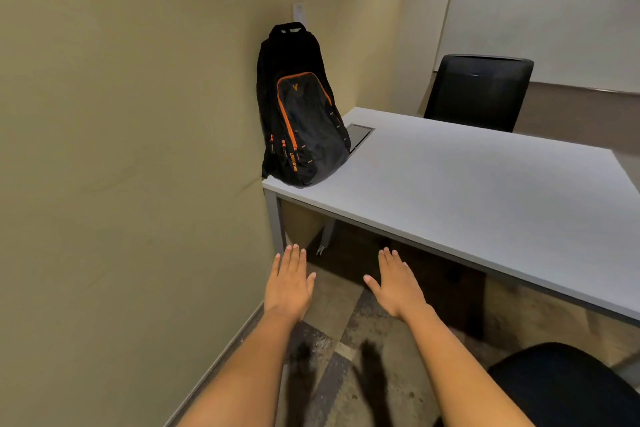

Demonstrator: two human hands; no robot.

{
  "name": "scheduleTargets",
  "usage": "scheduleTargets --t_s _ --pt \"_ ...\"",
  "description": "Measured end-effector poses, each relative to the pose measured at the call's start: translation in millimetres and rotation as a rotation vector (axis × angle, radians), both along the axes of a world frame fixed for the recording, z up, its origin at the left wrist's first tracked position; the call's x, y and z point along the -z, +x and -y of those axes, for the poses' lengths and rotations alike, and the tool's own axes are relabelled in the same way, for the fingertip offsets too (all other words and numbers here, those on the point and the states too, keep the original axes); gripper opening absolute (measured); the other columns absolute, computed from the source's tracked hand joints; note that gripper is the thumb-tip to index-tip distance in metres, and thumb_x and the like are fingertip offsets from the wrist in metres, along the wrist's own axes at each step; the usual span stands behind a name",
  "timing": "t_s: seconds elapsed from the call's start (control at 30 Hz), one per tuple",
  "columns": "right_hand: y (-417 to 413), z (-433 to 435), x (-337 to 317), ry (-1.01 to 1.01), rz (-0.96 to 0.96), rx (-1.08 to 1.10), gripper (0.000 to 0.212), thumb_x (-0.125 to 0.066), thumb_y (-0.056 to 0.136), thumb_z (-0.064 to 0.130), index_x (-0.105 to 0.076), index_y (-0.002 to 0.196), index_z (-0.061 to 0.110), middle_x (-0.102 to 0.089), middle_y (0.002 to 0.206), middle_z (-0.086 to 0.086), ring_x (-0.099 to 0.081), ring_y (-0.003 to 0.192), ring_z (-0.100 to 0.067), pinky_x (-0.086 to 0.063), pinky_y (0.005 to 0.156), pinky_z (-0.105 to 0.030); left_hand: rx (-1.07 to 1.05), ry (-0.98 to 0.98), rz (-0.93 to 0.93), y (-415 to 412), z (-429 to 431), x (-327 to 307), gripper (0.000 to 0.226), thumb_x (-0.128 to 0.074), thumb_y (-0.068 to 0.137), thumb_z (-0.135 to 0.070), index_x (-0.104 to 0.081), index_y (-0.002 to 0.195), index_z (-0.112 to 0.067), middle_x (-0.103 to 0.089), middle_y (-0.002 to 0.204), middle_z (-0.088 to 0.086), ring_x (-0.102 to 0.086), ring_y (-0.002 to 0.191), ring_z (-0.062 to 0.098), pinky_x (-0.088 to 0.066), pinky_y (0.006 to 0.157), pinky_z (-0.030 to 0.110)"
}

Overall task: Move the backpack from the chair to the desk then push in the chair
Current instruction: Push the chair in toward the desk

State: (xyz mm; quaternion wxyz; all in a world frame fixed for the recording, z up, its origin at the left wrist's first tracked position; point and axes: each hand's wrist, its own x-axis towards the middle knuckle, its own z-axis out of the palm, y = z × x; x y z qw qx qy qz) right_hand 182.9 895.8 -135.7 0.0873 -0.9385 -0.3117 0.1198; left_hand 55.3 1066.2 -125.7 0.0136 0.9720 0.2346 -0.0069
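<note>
The backpack (300,114), black with orange trim, stands upright at the centre of the frame on the near left corner of the desk (467,184), its back leaning against the beige wall (121,114). Its zips look closed, so what it holds cannot be seen. Just to its right, partly hidden by the bag, a dark rectangular hatch (362,136) is set into the desk top.

Both hands hang in the air at lower centre, palms down and fingers spread flat, holding nothing. The left hand (290,284) is near the desk's leg (276,222); the right hand (394,288) is just beside it, below the desk's front edge, and the two do not touch.

A rounded black chair (568,381) shows at the lower right corner, in front of the desk and apart from both hands. A second chair (479,90), also black, stands behind the desk at upper right. The patterned floor (339,340) carries the arms' shadows.
</note>
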Motion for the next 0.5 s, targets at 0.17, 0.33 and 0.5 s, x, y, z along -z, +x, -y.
scheduleTargets --t_s 0.17,0.33,0.5 --pt "-41.7 33.4 9.9 -0.03 -0.033 0.03 0.071 -0.025 0.1 0.048 0.002 0.151 0.008 0.006 0.161 -0.008 0.008 0.148 -0.021 -0.001 0.12 -0.035 0.03 -0.018 0.0 -27.3 27.7 15.7 0.058 -0.014 0.102 -0.038 -0.003 0.151 -0.009 0.0 0.16 0.008 0.005 0.147 0.02 0.006 0.118 0.036" --pt "-57.8 73.9 7.1 -0.031 -0.039 0.077 0.07 -0.024 0.1 0.048 0.003 0.151 0.008 0.008 0.161 -0.007 0.009 0.148 -0.02 0.001 0.12 -0.035 0.07 -0.024 -0.002 -37.5 61.4 19.5 0.058 -0.013 0.102 -0.038 -0.003 0.151 -0.01 0.0 0.161 0.007 0.005 0.147 0.02 0.006 0.118 0.036" --pt "-63.5 113.4 -0.7 -0.028 -0.02 0.103 0.07 -0.024 0.1 0.048 0.004 0.151 0.008 0.007 0.161 -0.008 0.009 0.148 -0.021 0.0 0.12 -0.035 0.102 -0.027 0.01 -40.2 97.4 14.2 0.058 -0.012 0.102 -0.039 -0.003 0.151 -0.01 -0.001 0.16 0.007 0.005 0.147 0.02 0.006 0.118 0.036"
